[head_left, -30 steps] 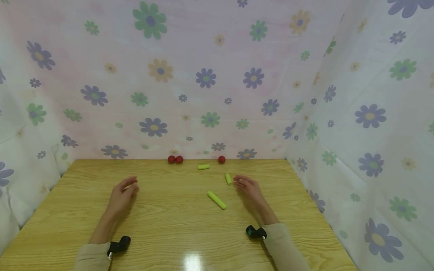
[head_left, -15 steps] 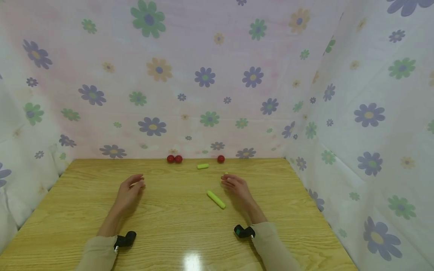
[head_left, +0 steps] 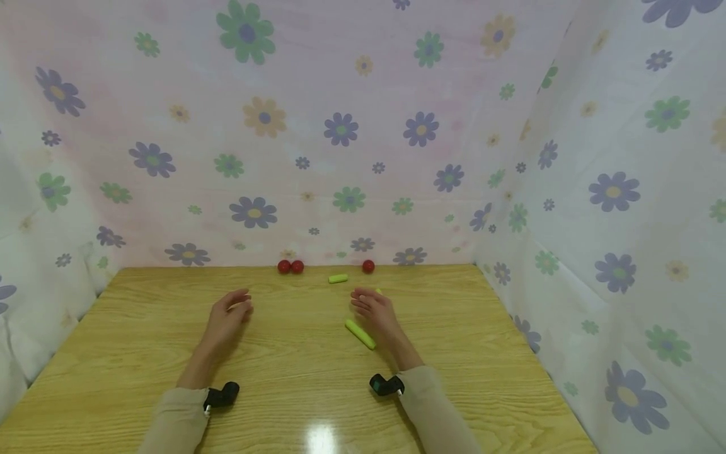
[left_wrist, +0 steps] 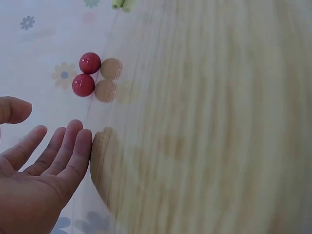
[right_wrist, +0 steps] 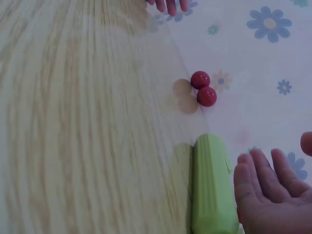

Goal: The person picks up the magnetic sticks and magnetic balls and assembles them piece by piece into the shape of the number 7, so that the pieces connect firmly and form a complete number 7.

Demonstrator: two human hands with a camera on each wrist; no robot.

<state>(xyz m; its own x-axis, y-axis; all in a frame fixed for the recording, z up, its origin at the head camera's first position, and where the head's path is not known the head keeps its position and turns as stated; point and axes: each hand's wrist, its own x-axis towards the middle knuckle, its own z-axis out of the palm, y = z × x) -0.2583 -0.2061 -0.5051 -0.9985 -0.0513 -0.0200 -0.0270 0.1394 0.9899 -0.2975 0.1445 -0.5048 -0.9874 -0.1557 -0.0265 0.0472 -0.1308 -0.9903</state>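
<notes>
My left hand (head_left: 229,320) hovers over the left half of the wooden table, fingers loosely extended and holding nothing. My right hand (head_left: 374,310) is likewise relaxed, just beyond a long yellow-green ribbed stick (head_left: 360,334) lying diagonally. A short yellow-green stick (head_left: 338,279) lies farther back. Of another short stick (head_left: 379,292), only a tip shows behind the right hand. Along the back edge sit a touching pair of red balls (head_left: 291,267) and a single red ball (head_left: 368,267). In the right wrist view the fingers (right_wrist: 274,183) appear apart from the ribbed stick (right_wrist: 212,187).
The wooden table (head_left: 283,391) runs back to a flowered cloth (head_left: 306,126), which also hangs at both sides. Each wrist carries a small black camera, one at left (head_left: 222,395) and one at right (head_left: 386,384).
Both hands have moved inward toward each other, the right hand farther. It has passed over the short stick on the right and now mostly covers it. Sticks and balls stay put.
</notes>
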